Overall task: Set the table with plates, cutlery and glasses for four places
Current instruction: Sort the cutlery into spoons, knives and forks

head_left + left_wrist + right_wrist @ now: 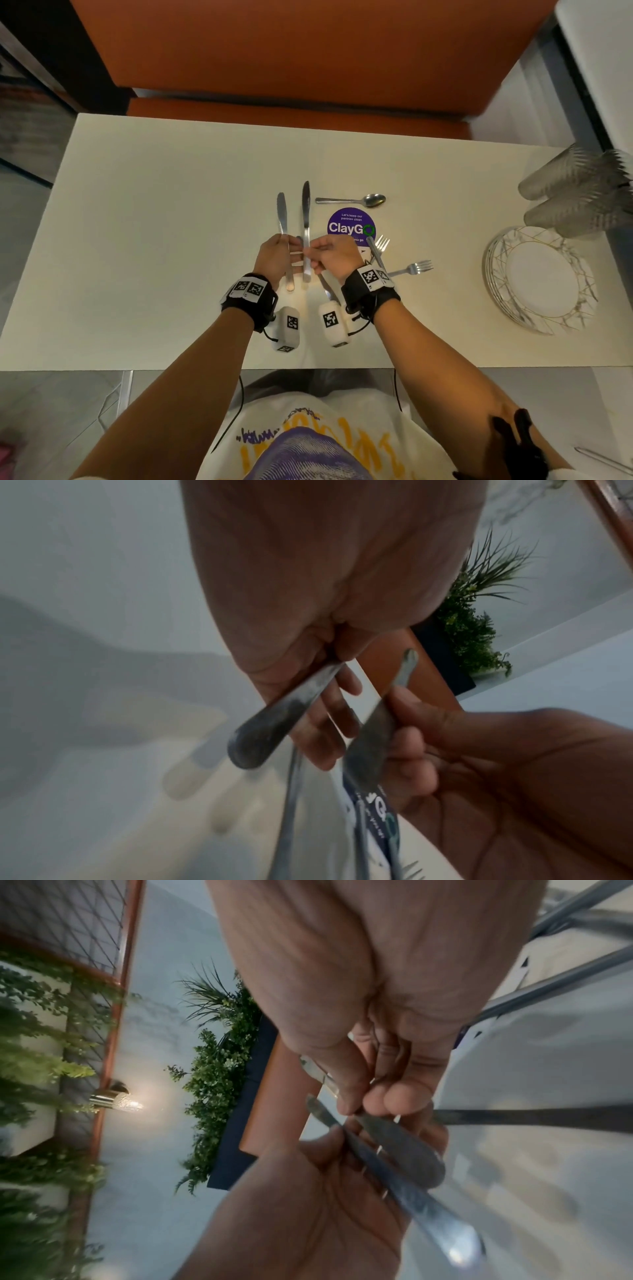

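Over the middle of the white table [154,205], each hand holds a table knife, blades pointing away from me. My left hand [279,251] grips the left knife [281,212] by its handle [274,731]. My right hand [320,251] pinches the handle of the right knife [306,198] between thumb and fingers [394,1139]. The two knives are side by side, almost parallel and nearly touching. A spoon [352,200] lies on the table beyond my right hand. Two forks [382,243] [416,267] lie by my right wrist.
A stack of white plates with gold lines [541,277] sits at the right end of the table, with ribbed glasses [575,192] just behind it. A round purple sticker [351,226] is stuck to the table. An orange bench [308,68] runs along the far side.
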